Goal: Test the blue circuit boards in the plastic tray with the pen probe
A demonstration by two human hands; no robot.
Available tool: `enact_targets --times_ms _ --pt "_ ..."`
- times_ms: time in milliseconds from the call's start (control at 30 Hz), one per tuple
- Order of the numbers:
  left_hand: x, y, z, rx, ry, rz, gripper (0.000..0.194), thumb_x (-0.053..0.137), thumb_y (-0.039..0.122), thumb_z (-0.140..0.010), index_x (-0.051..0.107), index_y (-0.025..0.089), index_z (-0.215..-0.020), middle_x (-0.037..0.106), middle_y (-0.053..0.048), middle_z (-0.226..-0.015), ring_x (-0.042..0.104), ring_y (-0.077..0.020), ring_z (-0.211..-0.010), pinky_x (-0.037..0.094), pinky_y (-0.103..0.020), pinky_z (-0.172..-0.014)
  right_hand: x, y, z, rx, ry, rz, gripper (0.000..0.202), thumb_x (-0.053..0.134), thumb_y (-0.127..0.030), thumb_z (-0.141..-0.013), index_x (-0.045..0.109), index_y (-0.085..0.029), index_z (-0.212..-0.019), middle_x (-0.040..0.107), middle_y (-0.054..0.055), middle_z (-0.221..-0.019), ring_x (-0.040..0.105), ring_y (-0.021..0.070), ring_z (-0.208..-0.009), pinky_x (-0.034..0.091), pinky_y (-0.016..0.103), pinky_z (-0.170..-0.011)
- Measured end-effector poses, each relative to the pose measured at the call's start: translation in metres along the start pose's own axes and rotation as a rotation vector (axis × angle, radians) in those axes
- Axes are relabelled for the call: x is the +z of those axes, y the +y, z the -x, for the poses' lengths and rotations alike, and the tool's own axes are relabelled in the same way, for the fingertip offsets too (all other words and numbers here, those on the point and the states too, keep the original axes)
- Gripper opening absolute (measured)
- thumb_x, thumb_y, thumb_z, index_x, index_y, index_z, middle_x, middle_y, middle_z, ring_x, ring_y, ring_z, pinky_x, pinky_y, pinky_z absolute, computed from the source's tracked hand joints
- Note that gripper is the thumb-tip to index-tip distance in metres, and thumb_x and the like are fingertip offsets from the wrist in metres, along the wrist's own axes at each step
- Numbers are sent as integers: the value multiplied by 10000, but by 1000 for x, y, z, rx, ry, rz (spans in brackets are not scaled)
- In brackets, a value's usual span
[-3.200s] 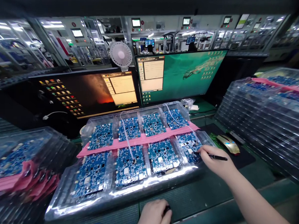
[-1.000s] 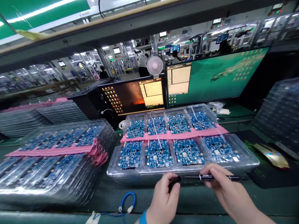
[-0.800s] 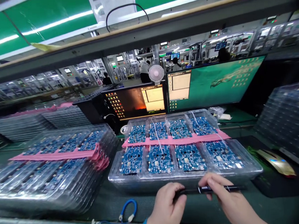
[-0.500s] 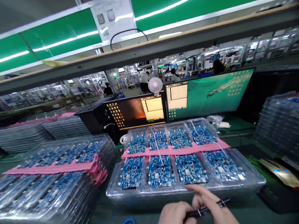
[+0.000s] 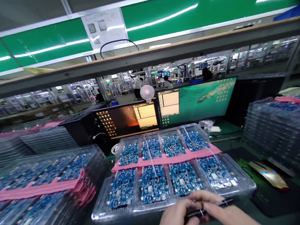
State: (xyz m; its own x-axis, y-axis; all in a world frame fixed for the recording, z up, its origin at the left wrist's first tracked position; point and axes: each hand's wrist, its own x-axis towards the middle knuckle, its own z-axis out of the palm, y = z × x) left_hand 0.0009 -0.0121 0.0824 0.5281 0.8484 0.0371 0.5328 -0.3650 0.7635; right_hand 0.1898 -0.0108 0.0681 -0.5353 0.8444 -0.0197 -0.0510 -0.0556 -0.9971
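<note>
Tray stacks [image 5: 269, 133] flank the circuit-board tray [image 5: 135, 211] at frame left and right. My left hand [image 5: 177, 216] and right hand [image 5: 222, 210], previously apart, now meet, clamped on the black pen [image 5: 200, 212].

Right hand [image 5: 224, 213] off circuit board [image 5: 215, 173], closer to left hand [image 5: 177, 217], both on pen [image 5: 195, 213]

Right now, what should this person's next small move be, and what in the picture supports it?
Probably ease the left hand off the black pen, leaving it in the right hand: both hands close around that one pen by the near edge of the transparent tray, so neither is free for the blue boards.
</note>
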Motion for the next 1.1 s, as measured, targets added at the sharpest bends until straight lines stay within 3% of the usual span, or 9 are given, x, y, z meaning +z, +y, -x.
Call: enact_targets --times_ms 67,100,233,333,467,633,1100 --pt "-6 0 -4 33 119 -114 275 489 168 -728 542 221 -992 619 -29 -933 559 -177 -862 430 -273 -759 -26 -6 4 25 -61 169 456 550 -483 -717 529 -140 -1017 564 78 -950 529 212 -838 432 274 -718" --pt "-10 0 -7 62 179 -172 253 481 182 -740 547 222 -981 618 -34 -913 561 -180 -845 434 -278 -744 -41 -7 6 31 14 320 402 550 -450 -716 542 -146 -978 568 69 -923 525 206 -834 422 266 -721" --pt "-24 8 -28 155 284 -376 197 439 219 -792 566 223 -943 618 -32 -817 564 -178 -744 439 -290 -666 -100 5 4 204 590 1059 254 428 -380 -795 566 -184 -879 568 49 -902 529 211 -817 393 291 -684" --pt "-29 22 -55 182 237 -531 181 448 247 -803 576 232 -929 621 -22 -786 561 -182 -712 437 -299 -640 -124 14 -10 431 655 1333 230 415 -366 -827 560 -187 -834 584 48 -796 562 228 -719 375 294 -577" --pt "-27 36 -90 262 134 -590 165 482 304 -789 599 224 -873 635 -16 -782 573 -190 -714 443 -295 -636 -124 18 -30 501 551 1470 182 442 -295 -832 549 -159 -776 583 64 -711 576 240 -680 355 279 -540" --pt "-18 33 -115 246 83 -578 173 495 318 -771 602 187 -808 633 -26 -752 578 -190 -692 443 -272 -600 -114 20 -37 505 547 1488 186 383 -188 -850 546 -151 -768 584 78 -731 580 236 -670 349 276 -524" --pt "-9 18 -118 204 92 -596 222 398 337 -804 525 163 -749 588 -44 -724 557 -198 -659 436 -288 -555 -119 40 -35 503 595 1535 190 348 -157 -870 495 -148 -749 577 69 -730 581 221 -664 288 261 -483"
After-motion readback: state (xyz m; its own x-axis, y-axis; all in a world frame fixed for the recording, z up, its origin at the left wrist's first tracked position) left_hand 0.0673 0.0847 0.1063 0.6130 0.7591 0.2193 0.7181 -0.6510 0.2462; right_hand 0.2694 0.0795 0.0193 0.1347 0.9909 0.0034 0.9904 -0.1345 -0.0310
